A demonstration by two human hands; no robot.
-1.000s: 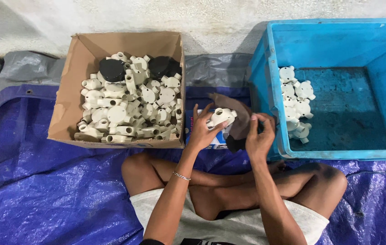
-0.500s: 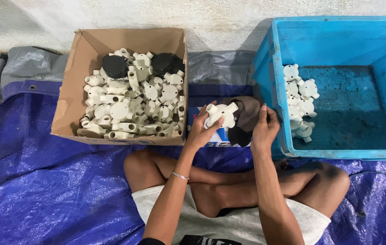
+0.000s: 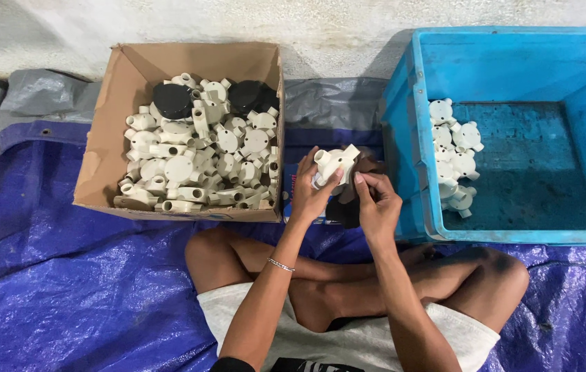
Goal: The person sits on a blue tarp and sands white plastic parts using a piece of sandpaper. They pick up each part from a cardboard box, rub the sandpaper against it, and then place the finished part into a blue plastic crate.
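Observation:
My left hand (image 3: pixel 310 194) grips a cream plastic pipe junction fitting (image 3: pixel 333 162) with round outlets, held up between the two containers. My right hand (image 3: pixel 376 200) pinches a dark brown piece (image 3: pixel 365 167) against the fitting's right side; what that piece is I cannot tell. To the left, a cardboard box (image 3: pixel 103 148) holds several cream fittings (image 3: pixel 196 162) and two black round caps (image 3: pixel 171 100). On the right, a blue plastic crate (image 3: pixel 410 138) holds several cream fittings (image 3: pixel 453 155) along its left wall.
I sit cross-legged on a blue tarpaulin (image 3: pixel 65 289). A grey sheet (image 3: pixel 27 100) lies behind the box, and a pale wall (image 3: pixel 320 27) runs along the back. A small blue packet (image 3: pixel 291 189) lies under my left hand.
Both hands moved slightly left and closer together with the fitting. The right hand's fingers closed onto the dark piece beside the fitting.

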